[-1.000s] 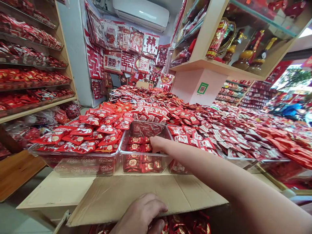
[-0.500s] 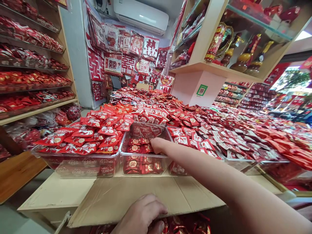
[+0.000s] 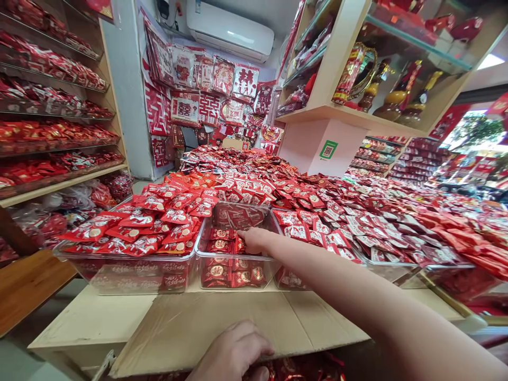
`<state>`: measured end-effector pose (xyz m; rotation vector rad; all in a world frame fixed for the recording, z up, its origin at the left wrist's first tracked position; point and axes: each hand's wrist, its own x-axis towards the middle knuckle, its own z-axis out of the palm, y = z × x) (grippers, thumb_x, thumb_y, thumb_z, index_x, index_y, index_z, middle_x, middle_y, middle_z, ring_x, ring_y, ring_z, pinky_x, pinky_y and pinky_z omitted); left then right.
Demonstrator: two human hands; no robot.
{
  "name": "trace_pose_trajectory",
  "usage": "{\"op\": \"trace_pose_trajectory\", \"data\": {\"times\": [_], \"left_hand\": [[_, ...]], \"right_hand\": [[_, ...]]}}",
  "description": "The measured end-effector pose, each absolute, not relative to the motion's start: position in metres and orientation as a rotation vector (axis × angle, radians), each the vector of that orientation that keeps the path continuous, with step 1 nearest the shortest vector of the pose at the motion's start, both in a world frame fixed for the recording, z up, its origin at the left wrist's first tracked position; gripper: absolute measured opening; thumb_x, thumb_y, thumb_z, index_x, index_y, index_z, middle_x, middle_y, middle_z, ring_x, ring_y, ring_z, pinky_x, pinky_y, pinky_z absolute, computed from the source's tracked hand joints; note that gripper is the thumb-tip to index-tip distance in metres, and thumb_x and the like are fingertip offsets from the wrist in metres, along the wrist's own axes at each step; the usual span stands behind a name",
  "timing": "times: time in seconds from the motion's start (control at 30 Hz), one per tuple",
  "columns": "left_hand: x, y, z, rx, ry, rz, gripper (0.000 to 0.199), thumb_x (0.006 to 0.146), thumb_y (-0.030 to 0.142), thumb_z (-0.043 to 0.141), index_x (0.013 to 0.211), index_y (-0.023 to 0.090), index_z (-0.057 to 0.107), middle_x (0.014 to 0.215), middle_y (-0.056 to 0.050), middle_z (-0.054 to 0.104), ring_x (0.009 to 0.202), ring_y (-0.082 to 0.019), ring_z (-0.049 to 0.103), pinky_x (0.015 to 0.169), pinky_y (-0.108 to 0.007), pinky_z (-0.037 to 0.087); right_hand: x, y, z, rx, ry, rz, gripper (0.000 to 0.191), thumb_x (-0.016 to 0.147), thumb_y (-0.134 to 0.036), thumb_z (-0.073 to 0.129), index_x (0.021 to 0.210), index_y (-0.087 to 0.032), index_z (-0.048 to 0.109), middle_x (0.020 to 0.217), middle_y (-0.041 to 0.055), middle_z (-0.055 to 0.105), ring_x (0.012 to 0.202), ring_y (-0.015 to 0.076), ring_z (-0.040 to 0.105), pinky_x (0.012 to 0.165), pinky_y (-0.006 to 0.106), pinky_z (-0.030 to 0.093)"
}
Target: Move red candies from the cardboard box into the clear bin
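Note:
My right hand reaches into the clear plastic bin at the middle of the row. Its fingers are bent together against a small red packet that stands tilted; the fingertips are partly hidden. Beside it, red packets with round gold emblems lie in rows inside the bin, seen through its front wall too. My left hand is low in front, its fingers curled over the edge of a cardboard flap and its thumb below that edge. More shiny red packets show in the dark space under the flap.
A bin heaped with larger red packets stands to the left. Another bin of red-and-white packets adjoins on the right, with more piles beyond. A wooden shelf cabinet overhangs the right side. Stocked shelves line the left.
My right hand has shifted slightly left within the bin, and a packet by its fingers now stands tilted. My left hand stays at the flap's edge.

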<state>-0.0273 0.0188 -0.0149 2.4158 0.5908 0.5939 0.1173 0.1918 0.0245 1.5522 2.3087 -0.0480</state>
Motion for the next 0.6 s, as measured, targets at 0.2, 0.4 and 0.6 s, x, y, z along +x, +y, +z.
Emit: {"op": "trace_pose_trajectory", "data": {"times": [0.2,0.4,0.6], "left_hand": [[-0.026,0.021,-0.017,2.434,0.606,0.572,0.021,0.070,0.004,0.052,0.087,0.013,0.059,0.082,-0.008,0.062,0.078,-0.018,0.057,0.066,-0.025,0.046],[-0.026,0.020,-0.017,2.444,0.614,0.581,0.021,0.070,0.004,0.050,0.086,0.014,0.059,0.080,-0.006,0.062,0.075,-0.017,0.057,0.065,-0.024,0.046],[-0.026,0.021,-0.018,2.475,0.619,0.559,0.019,0.071,0.005,0.049,0.085,0.015,0.058,0.079,-0.006,0.061,0.074,-0.016,0.056,0.063,-0.023,0.046]], "right_hand": [[0.117,0.188,0.026,1.638,2.326,0.013,0.065,0.066,-0.027,0.056,0.125,-0.008,0.036,0.115,0.0224,0.049,0.093,0.0271,0.057,0.068,0.031,0.048],[0.113,0.187,0.030,1.544,2.347,0.011,0.036,0.062,-0.014,0.059,0.097,-0.008,0.059,0.095,0.0165,0.062,0.089,0.0261,0.059,0.070,0.027,0.046],[0.109,0.182,0.038,1.488,2.382,-0.002,0.030,0.069,-0.013,0.052,0.098,-0.010,0.059,0.100,0.0126,0.063,0.087,0.0223,0.060,0.069,0.023,0.045]]}}
